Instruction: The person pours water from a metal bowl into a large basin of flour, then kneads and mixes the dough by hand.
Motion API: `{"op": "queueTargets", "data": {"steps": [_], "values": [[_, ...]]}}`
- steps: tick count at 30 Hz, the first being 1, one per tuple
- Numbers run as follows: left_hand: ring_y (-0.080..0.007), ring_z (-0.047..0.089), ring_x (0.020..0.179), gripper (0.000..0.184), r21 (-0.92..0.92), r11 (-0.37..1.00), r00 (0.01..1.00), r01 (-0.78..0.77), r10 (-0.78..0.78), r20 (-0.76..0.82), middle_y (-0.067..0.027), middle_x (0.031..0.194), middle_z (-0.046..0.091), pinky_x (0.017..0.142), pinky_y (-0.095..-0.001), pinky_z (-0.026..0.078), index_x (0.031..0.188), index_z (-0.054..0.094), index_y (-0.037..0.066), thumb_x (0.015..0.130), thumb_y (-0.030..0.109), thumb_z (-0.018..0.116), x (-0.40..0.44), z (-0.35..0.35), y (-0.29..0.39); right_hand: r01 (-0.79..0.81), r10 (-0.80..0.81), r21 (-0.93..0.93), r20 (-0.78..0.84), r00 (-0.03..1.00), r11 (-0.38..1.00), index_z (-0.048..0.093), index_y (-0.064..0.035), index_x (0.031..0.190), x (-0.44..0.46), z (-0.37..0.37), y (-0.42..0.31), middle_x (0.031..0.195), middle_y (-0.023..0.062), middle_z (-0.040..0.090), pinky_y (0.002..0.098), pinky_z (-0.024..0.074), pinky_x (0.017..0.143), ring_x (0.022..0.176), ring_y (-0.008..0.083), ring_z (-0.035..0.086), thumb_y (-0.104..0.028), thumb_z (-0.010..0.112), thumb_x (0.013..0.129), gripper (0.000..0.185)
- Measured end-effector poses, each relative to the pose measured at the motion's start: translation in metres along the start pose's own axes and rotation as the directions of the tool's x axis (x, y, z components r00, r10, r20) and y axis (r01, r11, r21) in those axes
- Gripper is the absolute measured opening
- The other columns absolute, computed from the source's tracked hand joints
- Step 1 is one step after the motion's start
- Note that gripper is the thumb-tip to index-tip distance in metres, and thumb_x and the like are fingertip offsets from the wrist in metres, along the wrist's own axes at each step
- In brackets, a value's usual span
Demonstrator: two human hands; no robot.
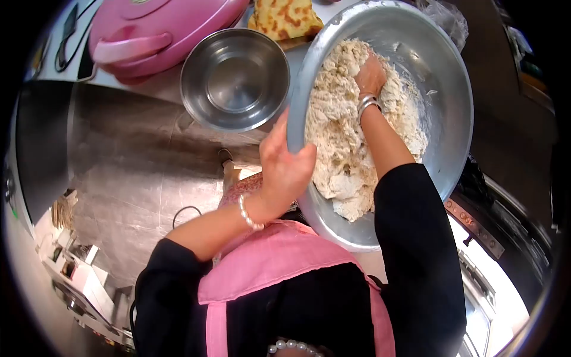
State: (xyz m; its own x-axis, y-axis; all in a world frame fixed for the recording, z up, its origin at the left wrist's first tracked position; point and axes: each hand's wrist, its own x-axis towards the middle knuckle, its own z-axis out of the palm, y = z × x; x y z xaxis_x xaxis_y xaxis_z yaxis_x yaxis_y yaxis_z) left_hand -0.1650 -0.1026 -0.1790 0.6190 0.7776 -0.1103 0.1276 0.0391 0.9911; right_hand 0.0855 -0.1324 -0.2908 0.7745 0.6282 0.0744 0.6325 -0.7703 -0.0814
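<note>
A large metal basin [443, 113] is tilted in front of me, with a lumpy mass of pale, floury dough [339, 128] inside. My left hand [286, 166] is closed around the near left side of its rim, thumb on the inner side. Pushed down into the far part of the dough is my right hand [370, 74], its fingers hidden by the dough and by the hand itself. Flour and dry bits cling to the basin's inner wall on the right.
A steel bowl [235, 80] stands at the counter's edge, left of the basin. Behind it are browned flatbread [285, 19] and a pink lidded appliance [160, 35]. A clear plastic bag [446, 21] lies beyond the basin. Another person's leg and shoe [225, 157] show below the counter.
</note>
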Motion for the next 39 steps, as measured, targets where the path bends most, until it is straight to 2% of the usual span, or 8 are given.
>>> {"op": "queueTargets", "data": {"steps": [5,7,10,11,18,27,34,39], "values": [[-0.0054,0.045,0.058,0.020,-0.193,0.981,1.000,0.025,-0.024,0.010,0.0008,0.067,0.050,0.052,-0.0217,0.039,0.090,0.054,-0.004,0.070,-0.003,0.050,0.008,0.002,0.003,0.199,-0.207,0.129,0.054,0.977,0.971,0.057,-0.0044,0.101,-0.006,-0.034,0.003,0.092,0.0175,0.061,0.0390,0.0479,0.068,0.084,0.0307,0.058,-0.010,0.052,0.078,0.024],[-0.0022,0.039,0.056,0.014,-0.235,0.972,1.000,-0.020,0.017,-0.015,0.0048,0.063,0.044,0.047,-0.0203,0.034,0.084,0.054,-0.002,0.071,-0.003,0.050,0.003,0.004,0.001,0.159,-0.176,0.077,0.485,0.856,0.984,0.054,-0.0022,0.103,-0.007,-0.090,-0.013,0.101,0.0195,0.058,0.0387,0.0440,0.081,0.093,0.0297,0.056,-0.004,0.051,0.081,0.022],[-0.0050,0.040,0.057,0.013,-0.193,0.981,1.000,-0.002,-0.004,-0.031,0.0018,0.062,0.048,0.052,-0.0229,0.037,0.080,0.054,-0.003,0.070,0.004,0.050,0.004,0.004,0.004,0.344,-0.432,0.327,0.256,0.865,0.880,0.055,0.0006,0.094,0.011,-0.076,0.023,0.092,0.0177,0.060,0.0406,0.0452,0.076,0.084,0.0291,0.057,-0.009,0.049,0.084,0.015],[-0.0048,0.040,0.058,0.013,-0.191,0.982,0.999,0.004,-0.011,-0.035,0.0021,0.062,0.048,0.052,-0.0228,0.037,0.080,0.054,-0.003,0.070,0.004,0.050,0.004,0.004,0.005,-0.065,-0.230,0.504,0.502,0.834,0.861,0.057,0.0022,0.089,0.023,-0.068,0.019,0.086,0.0179,0.062,0.0410,0.0467,0.073,0.080,0.0317,0.058,-0.010,0.052,0.081,0.015],[-0.0043,0.041,0.058,0.015,-0.319,0.947,0.999,-0.033,0.028,-0.022,0.0034,0.066,0.051,0.052,-0.0212,0.035,0.082,0.058,-0.002,0.069,0.003,0.051,0.005,0.007,0.002,0.414,-0.437,0.235,0.054,0.898,0.879,0.055,-0.0033,0.101,-0.131,-0.114,-0.055,0.102,0.0193,0.060,0.0384,0.0485,0.074,0.090,0.0304,0.059,-0.010,0.057,0.072,0.029],[-0.0075,0.044,0.064,0.019,-0.301,0.951,0.997,-0.070,0.061,-0.038,0.0003,0.071,0.053,0.059,-0.0222,0.039,0.088,0.057,-0.003,0.070,-0.001,0.049,0.005,0.008,-0.008,0.235,-0.059,-0.186,0.654,0.754,0.954,0.051,-0.0066,0.115,-0.195,-0.129,-0.038,0.131,0.0130,0.042,0.0497,0.0333,0.096,0.106,0.0332,0.050,-0.017,0.050,0.075,0.041],[-0.0151,0.047,0.063,0.031,-0.025,0.999,0.999,-0.020,0.019,-0.043,-0.0088,0.074,0.053,0.063,-0.0272,0.043,0.099,0.054,-0.004,0.069,-0.002,0.049,0.003,0.002,0.009,0.220,-0.072,-0.212,0.543,0.837,0.952,0.041,-0.0057,0.130,-0.140,-0.079,-0.024,0.136,0.0161,0.037,0.0535,0.0143,0.106,0.129,0.0328,0.028,-0.019,0.044,0.077,0.054],[-0.0193,0.052,0.069,0.042,-0.061,0.997,0.998,0.049,-0.046,0.034,-0.0153,0.084,0.057,0.068,-0.0294,0.045,0.109,0.050,-0.008,0.067,-0.004,0.049,0.000,-0.002,0.001,-0.012,0.019,-0.092,0.083,0.996,0.996,0.056,-0.0089,0.115,-0.088,-0.072,-0.041,0.087,0.0149,0.059,0.0388,0.0442,0.069,0.081,0.0308,0.057,-0.010,0.046,0.078,0.038]]}}
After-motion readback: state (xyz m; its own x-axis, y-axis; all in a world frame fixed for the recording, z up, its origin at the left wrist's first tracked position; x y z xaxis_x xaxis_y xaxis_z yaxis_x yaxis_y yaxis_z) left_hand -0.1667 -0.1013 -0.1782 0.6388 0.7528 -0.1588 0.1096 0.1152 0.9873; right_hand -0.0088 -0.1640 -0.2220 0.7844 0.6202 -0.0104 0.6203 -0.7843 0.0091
